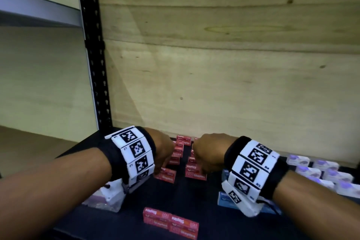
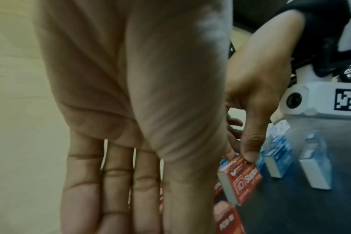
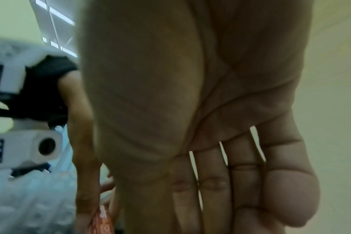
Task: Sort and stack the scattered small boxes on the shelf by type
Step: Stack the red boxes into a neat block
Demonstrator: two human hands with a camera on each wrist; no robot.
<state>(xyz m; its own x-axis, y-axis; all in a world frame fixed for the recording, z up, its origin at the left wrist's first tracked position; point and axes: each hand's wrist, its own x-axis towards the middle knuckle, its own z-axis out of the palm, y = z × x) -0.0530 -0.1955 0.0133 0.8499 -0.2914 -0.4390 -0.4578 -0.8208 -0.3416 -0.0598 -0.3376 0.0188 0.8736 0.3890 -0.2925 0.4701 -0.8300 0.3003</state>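
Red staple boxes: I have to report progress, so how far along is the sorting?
Partly done. Two rows of red staple boxes already stand mid-shelf, and pale purple boxes sit grouped at right. In hand: the right hand pinches a red box; the left hand grips another. Left: the red boxes at the front edge and the blue boxes.

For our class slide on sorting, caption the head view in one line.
Both hands, left hand and right hand, reach into two rows of small red cardboard staple boxes on the dark shelf.
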